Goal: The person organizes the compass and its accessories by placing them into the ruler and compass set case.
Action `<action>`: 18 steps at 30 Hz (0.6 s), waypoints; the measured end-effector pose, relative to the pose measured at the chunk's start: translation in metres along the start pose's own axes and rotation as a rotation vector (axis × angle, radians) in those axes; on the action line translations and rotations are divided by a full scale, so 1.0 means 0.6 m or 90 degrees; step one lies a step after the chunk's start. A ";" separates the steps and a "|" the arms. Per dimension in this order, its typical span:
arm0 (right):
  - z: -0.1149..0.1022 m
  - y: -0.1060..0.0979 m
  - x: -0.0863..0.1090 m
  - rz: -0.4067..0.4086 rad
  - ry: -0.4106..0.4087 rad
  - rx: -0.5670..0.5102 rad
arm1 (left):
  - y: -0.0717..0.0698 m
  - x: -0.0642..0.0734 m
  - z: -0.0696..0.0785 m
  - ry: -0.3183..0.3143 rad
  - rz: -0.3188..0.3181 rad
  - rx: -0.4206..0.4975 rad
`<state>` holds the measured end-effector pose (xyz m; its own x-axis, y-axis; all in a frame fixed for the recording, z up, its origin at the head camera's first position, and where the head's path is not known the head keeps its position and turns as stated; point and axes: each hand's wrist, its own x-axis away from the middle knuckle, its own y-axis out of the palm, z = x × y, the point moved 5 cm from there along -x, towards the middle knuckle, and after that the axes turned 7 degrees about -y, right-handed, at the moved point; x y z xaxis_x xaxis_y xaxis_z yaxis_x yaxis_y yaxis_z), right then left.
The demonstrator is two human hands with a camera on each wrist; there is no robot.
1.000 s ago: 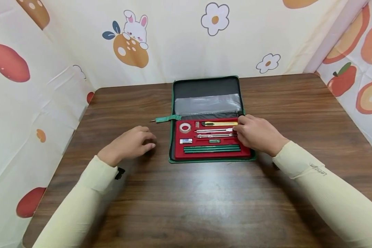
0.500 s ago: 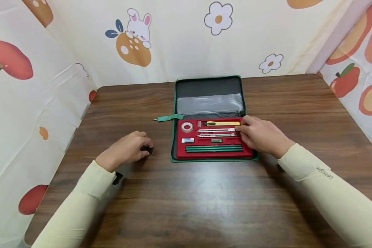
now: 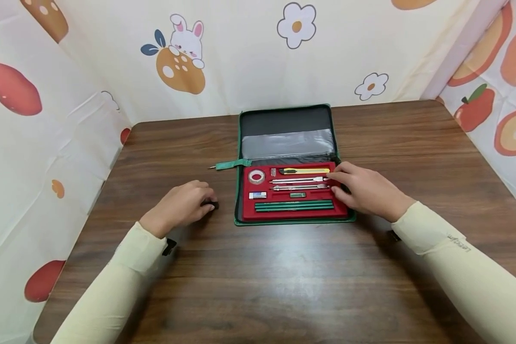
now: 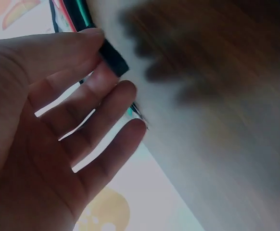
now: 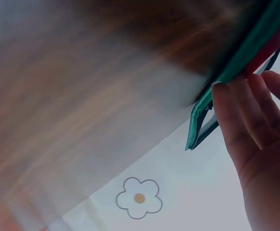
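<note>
In the head view, my left hand (image 3: 180, 208) hovers low over the table left of the case, pinching a small black block-like piece (image 4: 115, 58) between thumb and fingers. Its exact kind cannot be told. An unzipped green stationery case (image 3: 236, 210) lies spread out, with a red tray (image 3: 249, 215) inside. My right hand (image 3: 365, 191) reaches over the tray's right edge. Its index finger and thumb are apart, near the right ends of two silver compass-like tools (image 3: 294, 181). Above these lies a yellow utility knife (image 3: 307, 171); below are several green pencils (image 3: 294, 206).
Also in the tray are a tape roll (image 3: 250, 177), a white-and-blue eraser (image 3: 257, 195) and a small green piece (image 3: 297, 195). A green strap (image 3: 229, 165) sticks out left. The wooden table (image 3: 262, 277) meets a printed curtain (image 3: 249, 57) behind.
My right thumb and index finger have spread apart and drawn slightly right. The left hand still holds the black piece, now seen poking out by its fingertips. The case stays put.
</note>
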<state>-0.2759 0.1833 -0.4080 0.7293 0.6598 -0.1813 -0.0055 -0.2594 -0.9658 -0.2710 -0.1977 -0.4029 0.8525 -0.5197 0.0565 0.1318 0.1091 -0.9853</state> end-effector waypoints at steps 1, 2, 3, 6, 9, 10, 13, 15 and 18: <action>0.002 0.000 0.004 -0.005 0.012 -0.012 | -0.001 -0.005 0.007 0.006 0.009 -0.002; 0.003 0.001 0.007 -0.010 0.023 -0.024 | -0.002 -0.010 0.014 0.015 0.018 -0.003; 0.004 0.002 0.010 -0.015 0.033 -0.034 | -0.003 -0.016 0.022 0.022 0.025 -0.004; 0.006 0.004 0.018 -0.024 0.049 -0.052 | -0.009 -0.031 0.047 0.044 0.041 -0.005; 0.005 0.005 0.022 -0.026 0.055 -0.059 | -0.014 -0.049 0.073 0.058 0.047 -0.002; 0.005 0.004 0.023 -0.027 0.057 -0.060 | -0.016 -0.056 0.082 0.065 0.047 -0.001; 0.004 0.001 0.025 -0.038 0.070 -0.062 | -0.017 -0.081 0.113 0.090 0.042 -0.017; 0.002 -0.003 0.025 -0.051 0.082 -0.058 | -0.016 -0.099 0.134 0.112 0.038 -0.034; -0.003 -0.007 0.022 -0.079 0.086 -0.043 | -0.014 -0.123 0.161 0.138 0.028 -0.056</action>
<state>-0.2649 0.1918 -0.4061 0.8070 0.5897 -0.0307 0.1331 -0.2322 -0.9635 -0.2864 -0.0785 -0.3830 0.7270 -0.6865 -0.0137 0.0446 0.0670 -0.9968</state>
